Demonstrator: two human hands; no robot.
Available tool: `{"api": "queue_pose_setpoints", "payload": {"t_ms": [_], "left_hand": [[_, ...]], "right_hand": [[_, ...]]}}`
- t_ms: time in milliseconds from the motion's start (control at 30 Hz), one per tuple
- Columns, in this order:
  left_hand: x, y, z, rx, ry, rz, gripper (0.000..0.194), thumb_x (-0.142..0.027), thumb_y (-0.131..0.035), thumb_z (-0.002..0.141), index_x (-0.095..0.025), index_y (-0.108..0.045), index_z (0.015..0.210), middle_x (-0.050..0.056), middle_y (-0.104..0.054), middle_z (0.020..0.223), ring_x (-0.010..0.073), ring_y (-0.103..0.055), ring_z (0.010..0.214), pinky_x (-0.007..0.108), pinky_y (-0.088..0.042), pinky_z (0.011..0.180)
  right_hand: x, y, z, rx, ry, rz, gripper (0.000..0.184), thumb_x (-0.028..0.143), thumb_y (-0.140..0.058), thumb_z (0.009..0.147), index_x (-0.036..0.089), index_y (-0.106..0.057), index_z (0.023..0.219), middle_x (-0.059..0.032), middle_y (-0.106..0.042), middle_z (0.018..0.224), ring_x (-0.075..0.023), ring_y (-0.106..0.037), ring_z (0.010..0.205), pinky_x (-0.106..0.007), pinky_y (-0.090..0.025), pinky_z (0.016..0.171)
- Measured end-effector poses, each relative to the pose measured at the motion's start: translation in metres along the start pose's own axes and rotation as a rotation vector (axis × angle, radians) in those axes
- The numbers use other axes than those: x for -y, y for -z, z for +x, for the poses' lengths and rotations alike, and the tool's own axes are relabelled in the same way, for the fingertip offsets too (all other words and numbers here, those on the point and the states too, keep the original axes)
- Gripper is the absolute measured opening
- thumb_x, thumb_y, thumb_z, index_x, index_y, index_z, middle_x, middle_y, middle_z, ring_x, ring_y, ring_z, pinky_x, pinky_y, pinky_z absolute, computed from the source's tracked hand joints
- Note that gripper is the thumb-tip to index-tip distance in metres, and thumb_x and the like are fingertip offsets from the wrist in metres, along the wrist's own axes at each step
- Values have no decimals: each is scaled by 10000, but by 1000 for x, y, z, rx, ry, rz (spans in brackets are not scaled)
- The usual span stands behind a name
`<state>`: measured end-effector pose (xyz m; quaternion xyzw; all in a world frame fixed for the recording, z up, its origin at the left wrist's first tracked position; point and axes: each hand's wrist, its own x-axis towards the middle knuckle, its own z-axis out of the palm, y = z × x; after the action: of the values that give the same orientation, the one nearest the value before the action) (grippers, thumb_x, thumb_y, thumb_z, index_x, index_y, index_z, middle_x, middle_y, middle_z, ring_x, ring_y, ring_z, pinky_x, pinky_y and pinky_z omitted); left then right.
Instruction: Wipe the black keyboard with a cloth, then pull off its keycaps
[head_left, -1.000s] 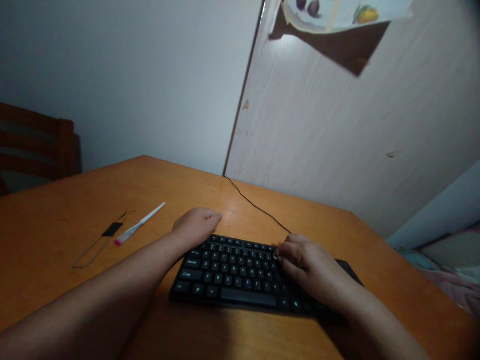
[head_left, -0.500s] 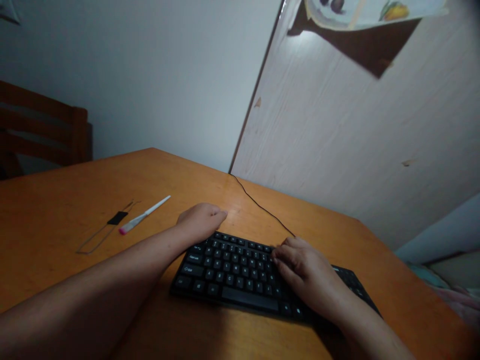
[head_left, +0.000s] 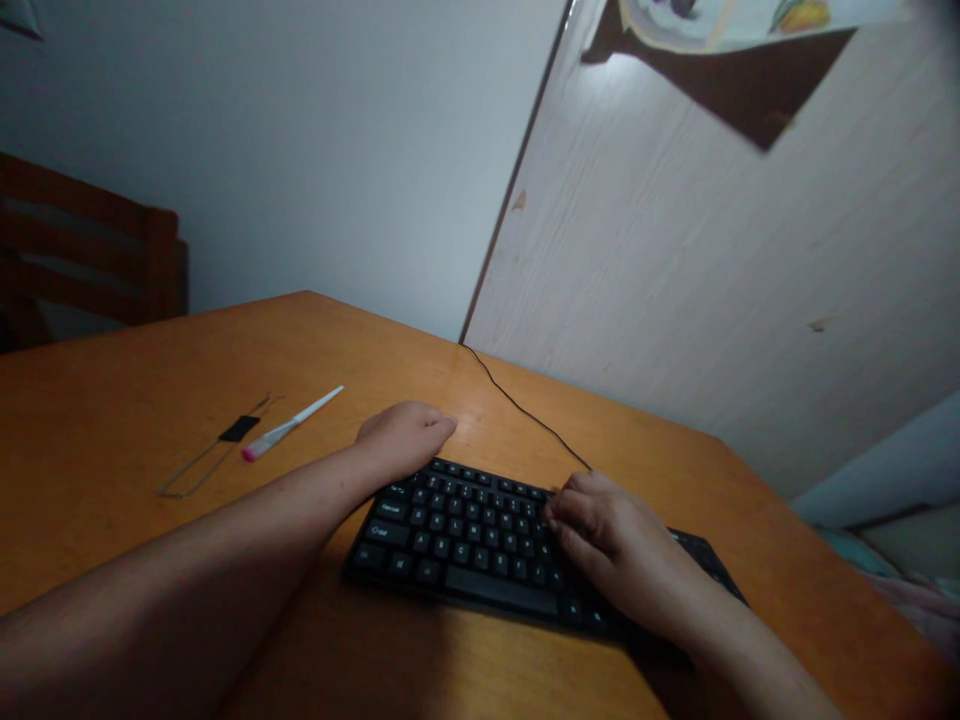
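Observation:
A black computer keyboard (head_left: 480,545) lies slightly slanted on the wooden table. At its far left corner rests my left hand (head_left: 409,435), closed, with the thumb on top; its other fingers are mostly hidden, and so is anything in them. My right hand (head_left: 600,520) lies across the keyboard's right part, fingers curled and pinched together over the keys near the far edge. Whatever they hold is too small or hidden to name. A thin black cable (head_left: 525,415) runs from behind the keyboard to the wall.
Left of my left hand lie a slim white stick with a pink end (head_left: 294,424) and a bent wire loop with a black middle piece (head_left: 239,429). The table (head_left: 360,345) meets the wall. A wooden chair (head_left: 90,250) stands beyond its left side.
The whole view has shifted very slightly. Both hands stay in the same places on the keyboard, with no clear movement of either.

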<state>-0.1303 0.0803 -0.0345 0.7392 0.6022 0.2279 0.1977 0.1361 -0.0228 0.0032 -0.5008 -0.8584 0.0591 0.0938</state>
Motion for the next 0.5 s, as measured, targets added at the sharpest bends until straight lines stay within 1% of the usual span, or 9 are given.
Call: {"api": "queue_pose_setpoints", "payload": {"t_ms": [167, 333, 400, 500], "left_hand": [[-1, 0, 0, 4, 4, -8, 475, -570, -390, 853, -216, -602, 618, 21, -635, 657, 198, -544, 641, 294, -284, 560], [-1, 1, 0, 7, -2, 4, 489, -577, -375, 856, -215, -604, 621, 24, -631, 653, 201, -547, 643, 293, -282, 550], [-1, 1, 0, 11, 3, 8, 485, -574, -374, 854, -216, -613, 631, 25, -638, 665, 201, -551, 650, 291, -285, 552], [0, 0, 1, 6, -4, 15, 483, -571, -372, 852, -219, -623, 638, 28, -648, 687, 203, -558, 664, 290, -289, 556]], "right_hand": [[-1, 0, 1, -27, -21, -4, 143, 159, -506, 909, 206, -632, 861, -50, -582, 847, -188, -526, 811, -322, -405, 697], [-3, 0, 0, 0, 5, 42, 133, 173, -512, 912, 215, -623, 855, -39, -587, 847, -184, -536, 806, -320, -411, 695], [-2, -1, 0, -34, 0, 59, 138, 202, -495, 933, 217, -617, 869, -41, -590, 855, -187, -542, 816, -326, -416, 704], [1, -5, 2, -120, -7, 83, 116, 236, -494, 945, 222, -609, 957, -49, -600, 910, -198, -549, 866, -340, -424, 739]]}}
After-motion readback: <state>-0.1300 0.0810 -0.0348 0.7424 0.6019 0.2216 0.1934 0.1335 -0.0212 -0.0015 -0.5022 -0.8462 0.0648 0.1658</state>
